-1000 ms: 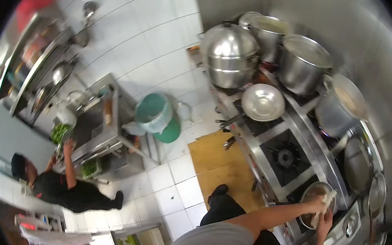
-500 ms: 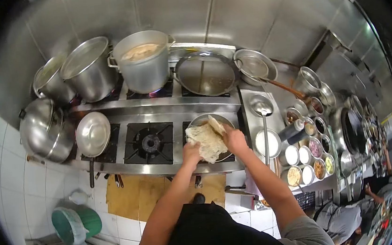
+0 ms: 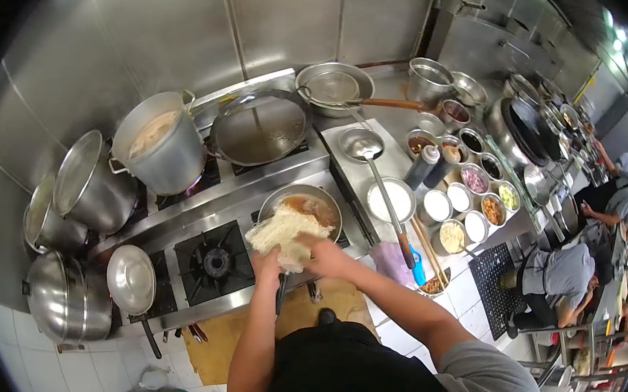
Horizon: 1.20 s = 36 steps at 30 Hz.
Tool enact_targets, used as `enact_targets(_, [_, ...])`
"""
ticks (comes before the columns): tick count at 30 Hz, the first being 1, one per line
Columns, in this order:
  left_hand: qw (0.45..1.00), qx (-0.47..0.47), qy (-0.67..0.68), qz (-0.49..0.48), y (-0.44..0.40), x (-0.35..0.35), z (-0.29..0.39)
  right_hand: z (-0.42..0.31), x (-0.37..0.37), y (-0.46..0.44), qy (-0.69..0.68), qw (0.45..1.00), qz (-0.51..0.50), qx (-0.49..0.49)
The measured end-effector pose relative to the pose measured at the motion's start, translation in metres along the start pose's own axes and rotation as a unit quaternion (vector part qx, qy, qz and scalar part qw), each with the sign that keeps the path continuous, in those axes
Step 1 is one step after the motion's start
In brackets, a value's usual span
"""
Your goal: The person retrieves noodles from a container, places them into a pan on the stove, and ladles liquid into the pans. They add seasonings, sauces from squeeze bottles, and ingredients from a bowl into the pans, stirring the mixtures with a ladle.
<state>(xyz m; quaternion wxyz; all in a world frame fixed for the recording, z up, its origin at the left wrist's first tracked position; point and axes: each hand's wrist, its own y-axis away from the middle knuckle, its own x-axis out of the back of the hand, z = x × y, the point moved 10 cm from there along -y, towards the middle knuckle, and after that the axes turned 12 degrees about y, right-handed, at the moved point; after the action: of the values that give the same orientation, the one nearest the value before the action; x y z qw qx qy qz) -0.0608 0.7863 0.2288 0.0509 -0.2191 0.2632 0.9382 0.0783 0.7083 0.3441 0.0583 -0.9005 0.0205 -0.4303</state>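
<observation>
A pale, flat bundle that looks like dried noodles point(image 3: 285, 231) is held between my two hands over the near side of a pan. My left hand point(image 3: 266, 264) grips its lower left edge, fingers closed. On its right side my right hand point(image 3: 323, 255) is closed round the edge, partly blurred. Brown liquid point(image 3: 318, 209) shows in the pan point(image 3: 334, 208) behind the bundle. The pan sits on the front right burner, its black handle point(image 3: 281, 293) pointing toward me.
Large pots point(image 3: 162, 154) and a wide dark wok point(image 3: 261, 129) stand at the back. Left lie a bare burner point(image 3: 217, 262) and a steel pan point(image 3: 131, 280). Right are a ladle point(image 3: 385, 189), seasoning containers point(image 3: 437, 205) and bottles point(image 3: 423, 165). Other people point(image 3: 559, 270) work at far right.
The view has swung from the side area to the stove and further right. Both hands still hold the bundle, now lower at the pan's near side, and more of the brown liquid shows.
</observation>
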Motion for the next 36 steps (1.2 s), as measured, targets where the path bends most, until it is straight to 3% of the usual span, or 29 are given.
enact_targets(2, [1.0,0.003,-0.01,-0.002,0.003,-0.001,0.005,0.046,0.058,0.017,0.082,0.981,0.164,-0.062])
enact_targets(5, [1.0,0.01,-0.023,0.012,0.004,0.007,0.015,0.118,0.119,0.067,0.251,0.914,0.237,-0.215])
enact_targets(9, [0.999,0.009,0.016,-0.03,-0.006,0.016,0.023,0.172,0.115,0.109,0.343,0.881,0.143,-0.292])
enact_targets(13, [0.999,0.018,0.011,-0.04,0.005,0.014,0.042,0.21,0.098,0.119,0.366,0.868,0.165,-0.292])
enact_targets(15, [0.999,0.01,-0.029,-0.03,0.009,0.016,0.055,0.218,0.095,0.117,0.309,0.883,0.141,-0.323])
enact_targets(20, [0.982,-0.029,-0.185,-0.009,0.019,0.005,0.092,0.192,0.112,0.135,0.263,0.899,0.177,-0.302])
enact_targets(25, [0.98,-0.092,-0.174,-0.041,0.0,-0.007,0.113,0.145,0.123,0.183,0.193,0.925,0.177,-0.277])
enact_targets(29, [0.939,-0.153,-0.298,-0.077,-0.002,-0.034,0.139,0.084,0.12,0.21,0.15,0.94,0.169,-0.255])
enact_targets(31, [0.915,-0.169,-0.356,-0.086,-0.01,-0.035,0.143,0.068,0.096,0.211,0.053,0.952,0.114,-0.281])
enact_targets(36, [0.899,-0.19,-0.39,-0.062,-0.02,-0.027,0.146,0.048,0.041,0.18,0.111,0.955,0.079,-0.263])
